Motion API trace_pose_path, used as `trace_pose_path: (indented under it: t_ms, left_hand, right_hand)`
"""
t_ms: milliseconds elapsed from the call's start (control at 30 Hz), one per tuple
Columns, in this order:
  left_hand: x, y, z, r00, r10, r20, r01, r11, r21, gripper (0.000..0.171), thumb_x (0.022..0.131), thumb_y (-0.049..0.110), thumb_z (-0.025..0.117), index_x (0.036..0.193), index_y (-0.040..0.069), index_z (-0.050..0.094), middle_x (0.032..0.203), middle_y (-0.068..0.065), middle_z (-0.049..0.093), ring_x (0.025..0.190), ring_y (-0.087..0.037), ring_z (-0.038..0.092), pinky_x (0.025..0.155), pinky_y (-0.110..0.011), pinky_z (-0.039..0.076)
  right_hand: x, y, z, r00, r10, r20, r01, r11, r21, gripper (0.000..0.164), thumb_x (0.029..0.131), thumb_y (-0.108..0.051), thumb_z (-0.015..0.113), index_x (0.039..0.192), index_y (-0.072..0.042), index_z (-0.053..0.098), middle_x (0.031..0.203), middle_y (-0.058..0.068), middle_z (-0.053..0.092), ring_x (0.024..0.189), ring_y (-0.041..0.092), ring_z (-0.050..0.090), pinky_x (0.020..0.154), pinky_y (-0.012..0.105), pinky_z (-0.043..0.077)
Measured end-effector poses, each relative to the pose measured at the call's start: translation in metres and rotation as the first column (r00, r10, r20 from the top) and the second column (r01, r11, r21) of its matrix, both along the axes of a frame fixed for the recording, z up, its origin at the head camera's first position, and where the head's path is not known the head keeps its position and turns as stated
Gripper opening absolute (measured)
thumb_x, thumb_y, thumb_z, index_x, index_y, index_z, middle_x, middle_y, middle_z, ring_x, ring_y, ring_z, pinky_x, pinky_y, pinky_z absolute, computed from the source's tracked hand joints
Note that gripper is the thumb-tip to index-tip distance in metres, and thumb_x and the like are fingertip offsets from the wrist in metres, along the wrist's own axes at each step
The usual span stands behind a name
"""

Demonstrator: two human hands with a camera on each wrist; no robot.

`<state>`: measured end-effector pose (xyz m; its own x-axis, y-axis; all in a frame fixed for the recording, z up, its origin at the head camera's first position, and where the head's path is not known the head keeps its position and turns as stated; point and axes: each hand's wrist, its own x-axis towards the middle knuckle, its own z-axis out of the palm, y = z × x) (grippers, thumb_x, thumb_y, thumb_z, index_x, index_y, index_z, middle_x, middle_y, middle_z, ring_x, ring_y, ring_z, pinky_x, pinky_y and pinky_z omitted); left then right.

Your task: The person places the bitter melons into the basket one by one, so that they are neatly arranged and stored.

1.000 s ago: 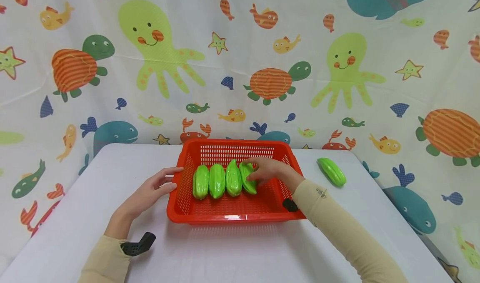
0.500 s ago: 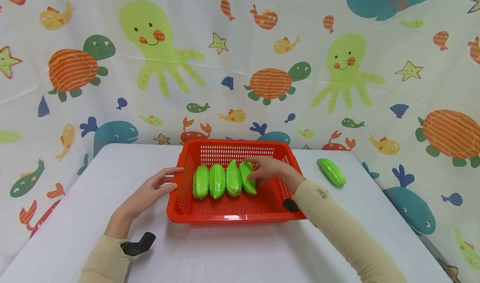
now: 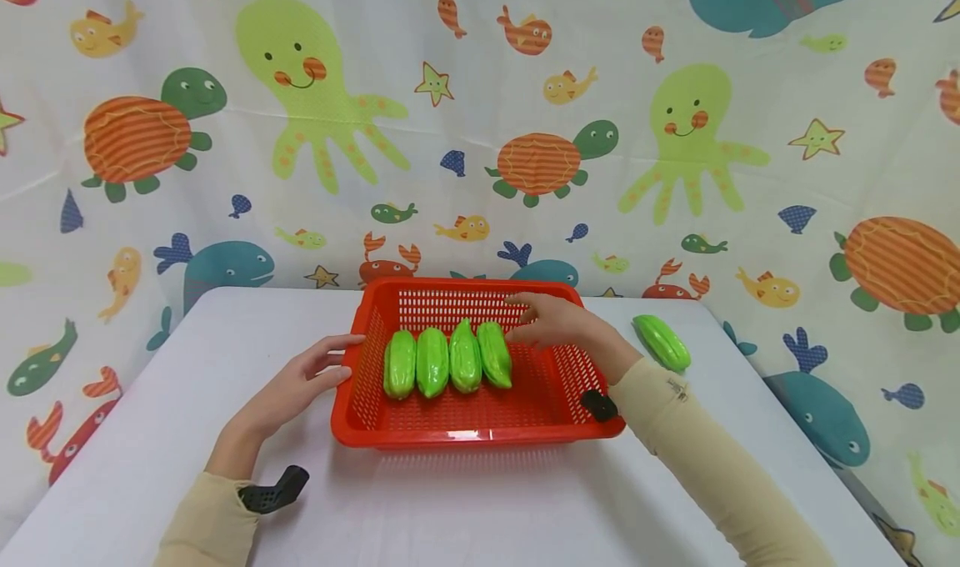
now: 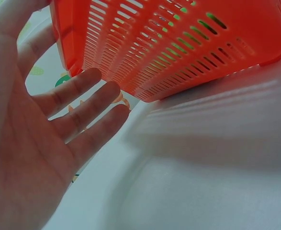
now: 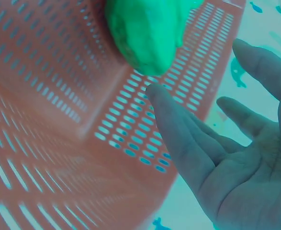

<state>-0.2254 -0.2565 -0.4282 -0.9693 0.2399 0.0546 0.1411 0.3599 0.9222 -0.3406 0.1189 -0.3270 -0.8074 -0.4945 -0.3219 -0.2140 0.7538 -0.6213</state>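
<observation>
A red slotted plastic basket [image 3: 487, 435] holds several glossy green ridged vegetables, shaped like short cucumbers, standing side by side in a row. My left hand [image 3: 296, 383] touches the basket's left rim with straight, relaxed fingers; the left wrist view shows its spread fingers [image 4: 85, 112] beside the slotted wall [image 4: 212, 52]. Over the right half of the basket is my right hand [image 3: 558, 325], its fingers loosely bent and holding nothing. Just left of its fingertips lies the rightmost green vegetable [image 3: 494, 355]. In the right wrist view, a vegetable [image 5: 145, 36] appears beyond the extended fingers.
Another green vegetable [image 3: 662, 343] lies on the white table [image 3: 480, 509], to the right of the basket. Behind the table hangs a curtain [image 3: 465, 50] printed with sea animals. Each wrist wears a small black device [image 3: 274, 490].
My right hand has let go of the rightmost green vegetable and moved slightly up and to the right. The vegetable stays in the row. My left hand keeps its place at the rim.
</observation>
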Motion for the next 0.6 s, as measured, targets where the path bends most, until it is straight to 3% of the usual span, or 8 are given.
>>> trace_pose_path:
  t_ms: [133,333,600]
  left_hand:
    - [0.001,0.001,0.001,1.0,0.0,-0.001,0.0,1.0,0.0,0.054,0.098,0.034,0.057,0.148,0.022,0.04,0.145,-0.017,0.041,0.131,-0.041,0.039,0.095,-0.06,0.046]
    - [0.002,0.001,0.002,1.0,0.006,0.0,-0.006,1.0,-0.005,0.055,0.098,0.034,0.057,0.148,0.021,0.039,0.145,-0.018,0.041,0.131,-0.042,0.04,0.095,-0.059,0.047]
    - [0.003,0.002,0.001,1.0,0.007,-0.001,-0.007,1.0,-0.009,0.055,0.098,0.034,0.057,0.148,0.021,0.039,0.144,-0.018,0.041,0.131,-0.042,0.04,0.095,-0.06,0.047]
  right_hand:
    - [0.003,0.008,0.01,0.999,-0.005,-0.035,0.004,0.999,-0.036,0.071,0.091,-0.029,0.069,0.151,-0.014,0.034,0.125,0.016,0.058,0.097,0.029,0.066,0.083,0.04,0.056]
    - [0.005,0.025,0.017,0.991,-0.088,-0.097,0.087,0.996,-0.021,0.072,0.091,-0.037,0.068,0.151,-0.017,0.034,0.141,0.018,0.048,0.116,0.032,0.057,0.093,0.048,0.052]
    - [0.006,0.052,0.02,0.966,-0.196,-0.168,0.193,0.981,-0.035,0.068,0.092,-0.037,0.065,0.148,-0.01,0.037,0.139,0.02,0.05,0.122,0.038,0.052,0.093,0.053,0.05]
